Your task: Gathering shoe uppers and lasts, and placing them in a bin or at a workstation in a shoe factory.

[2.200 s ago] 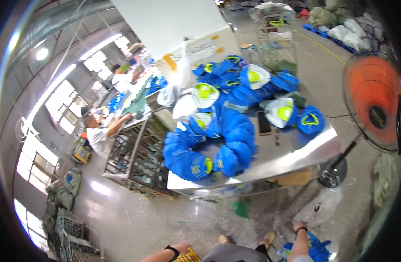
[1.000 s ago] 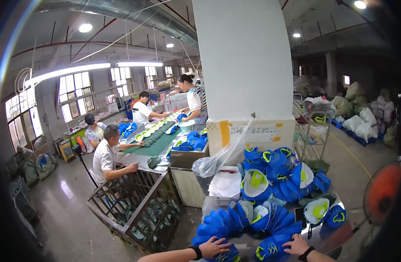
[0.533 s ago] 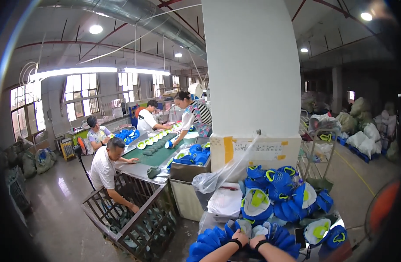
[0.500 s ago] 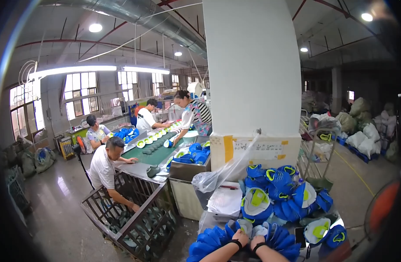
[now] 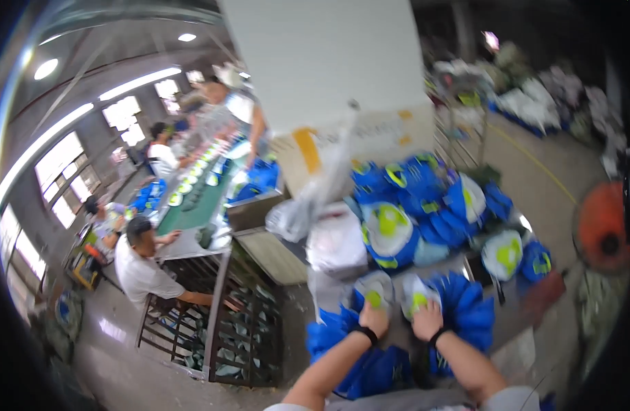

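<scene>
Two rows of nested blue shoe uppers fan out on the near table, a left row [image 5: 326,337] and a right row [image 5: 468,301]. My left hand [image 5: 374,318] grips the front upper of the left row, a shoe upper [image 5: 373,282] with a pale grey lining and a yellow-green patch. Opposite it, my right hand [image 5: 426,319] has its fingers closed on a similar shoe upper [image 5: 414,288] at the right row's inner end. The fingertips are partly hidden inside the linings, and motion blurs the picture a little. Both wrists wear black bands.
Beyond my hands lies a heap of blue uppers [image 5: 425,198], beside a stack of white paper [image 5: 337,240]. A white pillar [image 5: 322,61] rises behind. Left, a person in white [image 5: 140,274] reaches into a barred crate [image 5: 219,322]. An orange fan [image 5: 606,229] stands right.
My view has tilted down and turned, so the table and my forearms show larger and higher. My hands are farther apart, each on an upper. The person at the crate still reaches in.
</scene>
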Motion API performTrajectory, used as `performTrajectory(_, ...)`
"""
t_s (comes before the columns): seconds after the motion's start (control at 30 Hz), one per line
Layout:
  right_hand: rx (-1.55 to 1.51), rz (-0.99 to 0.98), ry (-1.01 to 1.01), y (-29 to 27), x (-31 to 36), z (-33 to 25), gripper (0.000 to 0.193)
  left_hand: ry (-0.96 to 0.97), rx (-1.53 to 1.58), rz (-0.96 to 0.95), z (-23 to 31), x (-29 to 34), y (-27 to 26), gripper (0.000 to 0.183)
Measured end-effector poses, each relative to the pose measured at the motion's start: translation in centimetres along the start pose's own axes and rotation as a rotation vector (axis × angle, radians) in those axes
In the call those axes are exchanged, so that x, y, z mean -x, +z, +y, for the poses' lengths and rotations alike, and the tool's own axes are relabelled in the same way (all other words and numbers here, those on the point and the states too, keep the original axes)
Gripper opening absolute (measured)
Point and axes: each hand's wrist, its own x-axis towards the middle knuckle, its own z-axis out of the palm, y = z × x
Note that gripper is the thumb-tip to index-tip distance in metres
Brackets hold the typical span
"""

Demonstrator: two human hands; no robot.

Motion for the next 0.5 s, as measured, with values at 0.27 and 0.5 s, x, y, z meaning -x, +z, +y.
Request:
performTrajectory(0.27, -0.913, 0.260, 0.150, -3.3, -1.9, 4.8, 0.035, 0.157, 0.291, -0.260, -3.6, 0.1, -3.8, 0.024)
performTrajectory(0.5, -1.031, 0.136, 0.155, -1.9, -1.0, 3.8, 0.031, 0.057, 0.392, -0.499, -2.8, -1.7, -4.0, 0.030)
